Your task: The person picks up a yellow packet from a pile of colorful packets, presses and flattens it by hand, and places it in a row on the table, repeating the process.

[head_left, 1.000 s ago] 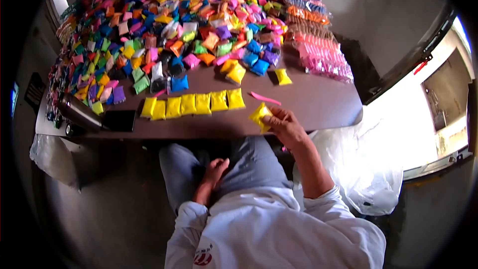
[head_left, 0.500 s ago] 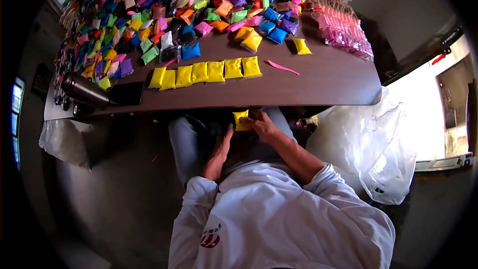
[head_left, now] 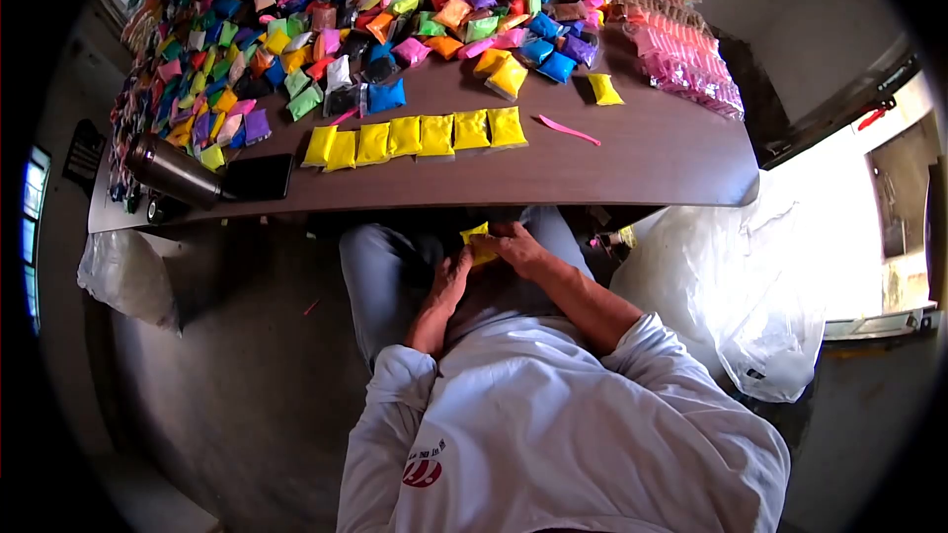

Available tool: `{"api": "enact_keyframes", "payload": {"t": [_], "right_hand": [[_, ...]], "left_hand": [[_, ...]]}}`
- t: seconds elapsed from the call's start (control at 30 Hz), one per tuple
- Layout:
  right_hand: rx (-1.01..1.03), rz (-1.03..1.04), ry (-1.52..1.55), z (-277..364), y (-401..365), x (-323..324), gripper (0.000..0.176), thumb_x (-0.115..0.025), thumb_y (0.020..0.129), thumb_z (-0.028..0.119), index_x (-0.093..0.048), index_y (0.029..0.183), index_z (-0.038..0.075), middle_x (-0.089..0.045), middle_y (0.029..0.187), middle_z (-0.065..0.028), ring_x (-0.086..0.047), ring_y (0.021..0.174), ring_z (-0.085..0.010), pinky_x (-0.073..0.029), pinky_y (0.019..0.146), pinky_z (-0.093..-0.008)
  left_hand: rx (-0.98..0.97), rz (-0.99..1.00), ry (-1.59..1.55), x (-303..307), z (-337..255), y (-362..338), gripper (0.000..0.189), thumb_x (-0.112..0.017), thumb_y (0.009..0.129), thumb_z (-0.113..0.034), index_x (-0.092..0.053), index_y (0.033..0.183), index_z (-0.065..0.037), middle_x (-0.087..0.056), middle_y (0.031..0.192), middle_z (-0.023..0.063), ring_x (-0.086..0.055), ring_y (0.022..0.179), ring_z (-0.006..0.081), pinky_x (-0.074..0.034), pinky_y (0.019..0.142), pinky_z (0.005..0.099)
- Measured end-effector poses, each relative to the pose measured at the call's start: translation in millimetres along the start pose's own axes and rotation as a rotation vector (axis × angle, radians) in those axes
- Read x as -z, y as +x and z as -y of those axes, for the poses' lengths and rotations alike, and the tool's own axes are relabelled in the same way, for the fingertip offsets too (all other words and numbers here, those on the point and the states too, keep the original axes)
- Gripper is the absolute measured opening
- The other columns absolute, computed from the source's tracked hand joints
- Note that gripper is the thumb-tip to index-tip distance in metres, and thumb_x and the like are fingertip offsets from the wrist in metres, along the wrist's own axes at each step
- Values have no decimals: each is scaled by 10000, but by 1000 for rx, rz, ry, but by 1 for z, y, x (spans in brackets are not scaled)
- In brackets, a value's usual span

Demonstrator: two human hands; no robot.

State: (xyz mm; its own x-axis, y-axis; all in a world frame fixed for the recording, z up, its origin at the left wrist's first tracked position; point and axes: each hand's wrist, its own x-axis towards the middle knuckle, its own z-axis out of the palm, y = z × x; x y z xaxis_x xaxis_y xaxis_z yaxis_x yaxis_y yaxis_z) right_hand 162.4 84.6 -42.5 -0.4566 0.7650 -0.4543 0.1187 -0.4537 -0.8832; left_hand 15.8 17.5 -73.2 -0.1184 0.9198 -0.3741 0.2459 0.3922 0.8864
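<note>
Over my lap, just below the table edge, a small yellow packet [head_left: 475, 232] is pinched by my right hand [head_left: 517, 249], its fingers closed on the packet's right side. My left hand [head_left: 453, 274] is closed at the packet's lower left, its fingertips against it and partly hidden. Ahead on the table lies a neat row of several yellow packets [head_left: 404, 136], side by side. To the right of that row is a thin pink plastic tool [head_left: 570, 130]. One more yellow packet [head_left: 605, 90] lies apart, farther back.
A heap of mixed-colour packets [head_left: 336, 15] covers the back of the table [head_left: 632, 163]. Strips of pink packets [head_left: 681, 59] lie at right. A metal flask [head_left: 173, 173] and black phone [head_left: 257, 177] sit at left. A large plastic bag [head_left: 731, 286] stands at right.
My left hand has moved up and inward against the yellow packet, which now shows less between my hands and is tilted. The view has shifted slightly; the table things stay in place.
</note>
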Motion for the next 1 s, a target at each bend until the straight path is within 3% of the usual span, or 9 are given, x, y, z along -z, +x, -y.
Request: {"api": "enact_keyframes", "payload": {"t": [0.13, 0.3, 0.4, 0.47, 0.63, 0.7, 0.77, 0.8, 1.0], "right_hand": [[24, -70, 3, -6, 4, -5, 323, -626, 771, 202, -572, 966, -49, -594, 887, -82, -545, 783, -148, -434, 731, -257], [67, 13, 236, -22, 8, 7, 324, -625, 765, 193, -575, 976, -48, -594, 891, -84, -541, 792, -160, -426, 743, -251], [23, -29, 164, -26, 12, 16, 341, -624, 755, 187, -569, 992, -52, -593, 919, -94, -536, 828, -175, -416, 776, -260], [-10, 59, -145, 4, -7, 11, 379, -625, 746, 206, -559, 1011, -58, -592, 936, -108, -532, 866, -189, -405, 810, -267], [51, 65, -60, -5, -5, 10, 390, -610, 755, 228, -551, 1018, -54, -593, 933, -116, -547, 860, -196, -416, 800, -279], [58, 95, -47, -6, -2, 11, 371, -591, 772, 216, -544, 1028, -48, -593, 939, -121, -554, 862, -203, -424, 793, -287], [-209, 241, 658, -12, 5, 14, 301, -534, 807, 161, -525, 1041, -27, -590, 962, -123, -565, 866, -215, -447, 755, -307], [-227, 278, 724, -14, 8, 17, 260, -479, 834, 127, -509, 1052, -11, -588, 967, -131, -577, 849, -237, -464, 712, -319], [-54, 355, 514, -12, 5, 15, 276, -602, 801, 181, -528, 1000, 5, -574, 848, -73, -543, 665, -143, -455, 612, -237]], "left_hand": [[-16, -70, 91, -4, 16, 7, 607, -380, 841, -538, -540, 1065, 4, -570, 994, 197, -524, 928, 308, -411, 799, 329], [-50, 114, -187, 5, -16, -7, 670, -411, 809, -577, -519, 1057, 37, -573, 959, 200, -533, 916, 312, -415, 793, 339], [37, 33, 11, 5, -15, -9, 705, -397, 802, -599, -509, 1061, 47, -557, 983, 219, -521, 944, 324, -411, 808, 347], [70, 50, 46, 5, -11, -6, 722, -370, 803, -611, -492, 1095, 38, -512, 1065, 237, -479, 1011, 346, -383, 851, 358], [130, -3, 126, 0, -6, -6, 739, -334, 806, -619, -466, 1142, 26, -449, 1174, 249, -419, 1101, 365, -347, 906, 361], [118, 10, 62, 4, -18, -11, 713, -329, 815, -611, -500, 1102, 19, -514, 1104, 219, -474, 1037, 335, -366, 892, 353], [90, 93, -8, 9, -18, -8, 688, -335, 823, -596, -516, 1075, 18, -550, 1043, 187, -505, 979, 301, -389, 860, 341], [57, 179, -80, 11, -16, -7, 665, -341, 830, -582, -532, 1048, 17, -586, 982, 155, -535, 922, 267, -411, 829, 330], [-28, 231, -475, -2, -5, -1, 575, -357, 843, -554, -584, 902, -29, -611, 777, 66, -559, 673, 144, -438, 638, 262]]}}
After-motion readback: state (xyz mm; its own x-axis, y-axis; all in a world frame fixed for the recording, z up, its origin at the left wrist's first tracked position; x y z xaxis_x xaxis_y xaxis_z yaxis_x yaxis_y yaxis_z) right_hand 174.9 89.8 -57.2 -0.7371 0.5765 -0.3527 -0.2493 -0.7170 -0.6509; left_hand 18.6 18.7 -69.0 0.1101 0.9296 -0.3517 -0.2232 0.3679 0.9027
